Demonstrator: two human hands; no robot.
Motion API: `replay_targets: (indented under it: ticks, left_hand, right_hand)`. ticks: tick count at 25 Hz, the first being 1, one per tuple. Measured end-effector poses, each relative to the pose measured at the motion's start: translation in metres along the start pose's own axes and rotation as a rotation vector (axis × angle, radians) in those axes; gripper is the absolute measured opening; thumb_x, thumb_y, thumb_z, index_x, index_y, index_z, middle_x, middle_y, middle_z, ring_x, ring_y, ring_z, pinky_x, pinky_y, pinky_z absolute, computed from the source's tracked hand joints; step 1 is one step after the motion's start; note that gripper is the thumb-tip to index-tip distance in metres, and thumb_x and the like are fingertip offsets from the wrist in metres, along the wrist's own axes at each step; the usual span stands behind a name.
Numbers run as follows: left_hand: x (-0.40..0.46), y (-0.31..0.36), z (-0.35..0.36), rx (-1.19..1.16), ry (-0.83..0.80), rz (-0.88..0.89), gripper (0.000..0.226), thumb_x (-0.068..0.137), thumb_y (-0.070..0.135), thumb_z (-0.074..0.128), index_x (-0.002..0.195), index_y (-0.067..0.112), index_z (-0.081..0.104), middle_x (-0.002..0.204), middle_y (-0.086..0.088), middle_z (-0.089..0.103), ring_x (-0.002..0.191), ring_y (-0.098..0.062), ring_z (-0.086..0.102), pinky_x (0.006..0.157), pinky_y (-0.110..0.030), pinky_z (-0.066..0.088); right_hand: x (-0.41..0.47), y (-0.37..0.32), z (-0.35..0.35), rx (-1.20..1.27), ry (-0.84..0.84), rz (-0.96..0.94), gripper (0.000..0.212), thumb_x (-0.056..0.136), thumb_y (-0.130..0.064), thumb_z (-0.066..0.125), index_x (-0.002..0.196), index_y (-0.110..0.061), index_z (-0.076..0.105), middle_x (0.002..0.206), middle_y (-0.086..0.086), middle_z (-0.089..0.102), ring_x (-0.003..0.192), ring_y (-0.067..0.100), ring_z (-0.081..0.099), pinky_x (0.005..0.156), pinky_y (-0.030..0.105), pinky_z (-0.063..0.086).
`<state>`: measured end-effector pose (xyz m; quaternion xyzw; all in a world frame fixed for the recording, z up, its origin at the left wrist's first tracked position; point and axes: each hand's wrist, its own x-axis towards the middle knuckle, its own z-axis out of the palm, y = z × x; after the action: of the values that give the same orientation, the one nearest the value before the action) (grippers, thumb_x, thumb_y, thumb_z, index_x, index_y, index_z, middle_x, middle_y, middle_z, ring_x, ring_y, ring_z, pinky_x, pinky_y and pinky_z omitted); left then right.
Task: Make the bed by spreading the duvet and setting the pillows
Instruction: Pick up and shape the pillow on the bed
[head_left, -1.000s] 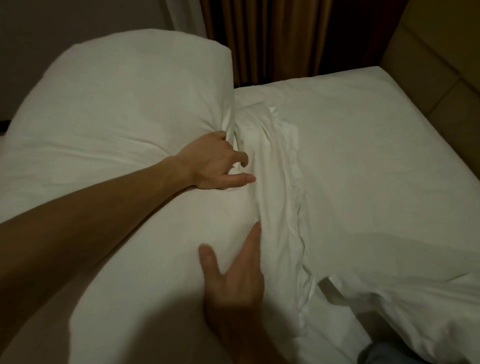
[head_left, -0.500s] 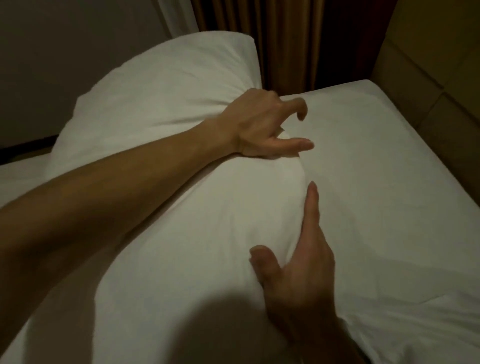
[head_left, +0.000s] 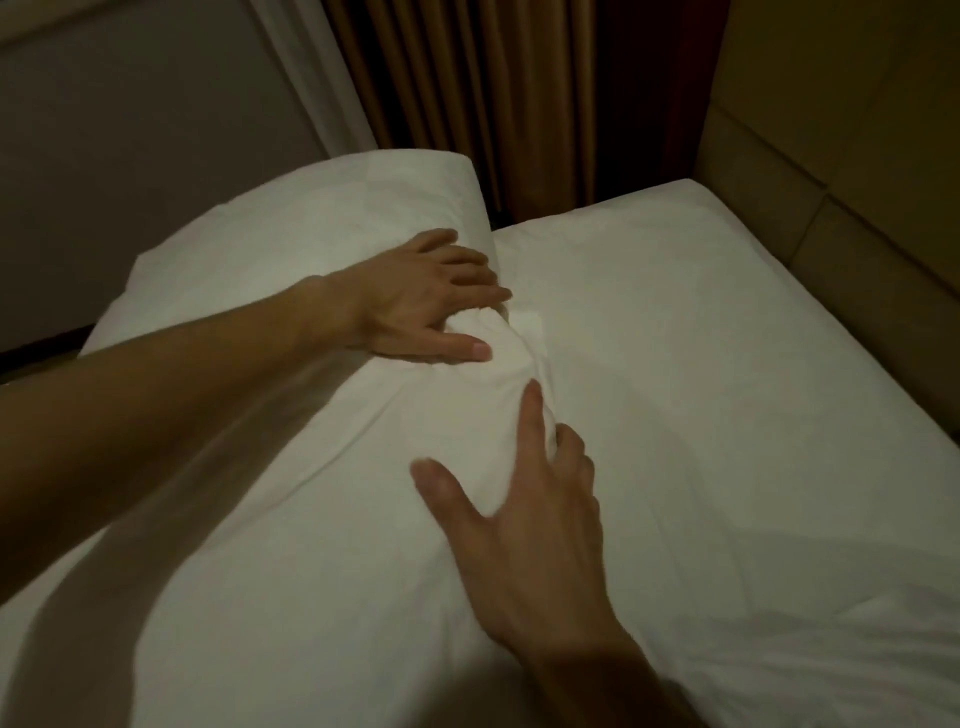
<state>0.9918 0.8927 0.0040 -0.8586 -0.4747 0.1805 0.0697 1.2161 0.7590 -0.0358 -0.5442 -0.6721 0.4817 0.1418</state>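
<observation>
On the bed's (head_left: 701, 364) left side lies a plump white pillow (head_left: 270, 467) — creased at its right edge. Both hands press it, fingers spread: left hand (head_left: 421, 301), right hand (head_left: 519, 525). Brown curtains (head_left: 493, 104) hang behind.

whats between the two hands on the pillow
Only a bunched fold of the pillow cover, in the head view: the left hand and the right hand both lie on it.
</observation>
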Motion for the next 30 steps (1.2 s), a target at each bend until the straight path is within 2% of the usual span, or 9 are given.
replay_targets:
  ticks: [5,7,10,12,14,19,24,28,30]
  left_hand:
    - [0.015,-0.053,0.010,0.018,-0.108,0.001,0.095,0.081,0.088,0.008,0.155,0.029,0.020,0.160,0.001,0.027,0.149,-0.020,0.016,0.122,-0.049,0.000]
    - [0.020,-0.064,0.025,0.049,-0.072,0.048,0.097,0.081,0.088,0.011,0.153,0.026,0.027,0.147,-0.004,0.045,0.136,-0.025,0.036,0.120,-0.045,0.012]
    - [0.019,-0.060,0.063,0.021,0.085,0.073,0.096,0.080,0.088,0.014,0.133,0.018,0.052,0.097,-0.007,0.065,0.084,-0.025,0.056,0.086,-0.040,0.043]
    - [0.021,-0.050,0.074,-0.059,0.174,0.017,0.096,0.080,0.089,0.013,0.119,0.013,0.056,0.072,-0.009,0.065,0.062,-0.029,0.059,0.064,-0.036,0.047]
    - [0.030,-0.043,0.068,-0.081,0.253,-0.023,0.092,0.082,0.086,0.017,0.111,0.009,0.057,0.055,-0.007,0.059,0.046,-0.028,0.055,0.049,-0.027,0.037]
    - [0.049,-0.034,0.042,-0.078,0.342,-0.025,0.085,0.082,0.082,0.029,0.102,0.006,0.058,0.045,-0.004,0.046,0.038,-0.024,0.043,0.051,-0.026,0.032]
    - [0.058,-0.029,0.000,-0.101,0.361,-0.075,0.088,0.077,0.086,0.033,0.105,0.006,0.057,0.046,0.009,0.027,0.042,-0.018,0.036,0.057,-0.031,0.035]
    - [0.063,-0.034,-0.043,-0.066,0.458,-0.061,0.085,0.080,0.084,0.035,0.101,0.006,0.058,0.049,0.009,0.028,0.044,-0.017,0.036,0.060,-0.029,0.029]
    - [0.068,-0.033,-0.030,-0.053,0.487,-0.075,0.081,0.082,0.082,0.032,0.098,0.007,0.059,0.052,0.003,0.039,0.047,-0.020,0.041,0.061,-0.029,0.029]
  right_hand:
    - [0.041,-0.019,0.021,0.022,0.053,0.031,0.121,0.048,-0.104,0.015,0.146,-0.047,-0.025,0.161,0.001,0.012,0.146,0.029,0.022,0.119,0.053,0.024]
    - [0.046,-0.007,0.034,0.021,0.014,0.124,0.121,0.044,-0.105,0.014,0.143,-0.050,-0.029,0.163,-0.002,0.012,0.146,0.028,0.026,0.119,0.049,0.023]
    - [0.052,0.010,0.055,0.026,0.035,0.097,0.118,0.052,-0.105,0.021,0.151,-0.049,-0.012,0.156,-0.002,0.034,0.134,0.024,0.046,0.112,0.047,0.037]
    - [0.049,0.018,0.069,-0.048,0.349,-0.085,0.106,0.073,-0.095,0.039,0.157,-0.030,0.027,0.127,0.004,0.064,0.099,0.026,0.067,0.086,0.045,0.057]
    - [0.050,0.020,0.069,-0.079,0.542,-0.158,0.100,0.081,-0.088,0.041,0.149,-0.015,0.044,0.106,0.006,0.072,0.078,0.027,0.069,0.071,0.039,0.058]
    - [0.049,0.027,0.053,-0.019,0.504,-0.199,0.103,0.083,-0.088,0.032,0.150,-0.011,0.041,0.120,0.005,0.070,0.090,0.027,0.069,0.080,0.025,0.047]
    - [0.048,0.009,0.021,0.044,0.128,-0.008,0.122,0.047,-0.104,0.017,0.154,-0.046,0.002,0.150,-0.011,0.045,0.129,0.019,0.051,0.107,0.031,0.038]
    - [0.038,0.001,-0.009,0.190,0.288,-0.042,0.116,0.048,-0.102,0.033,0.148,-0.043,0.028,0.130,-0.014,0.061,0.111,0.017,0.061,0.097,0.031,0.051]
    - [0.038,0.004,-0.006,0.133,0.292,-0.014,0.110,0.053,-0.099,0.034,0.148,-0.042,0.029,0.122,-0.013,0.062,0.108,0.020,0.062,0.095,0.035,0.053]
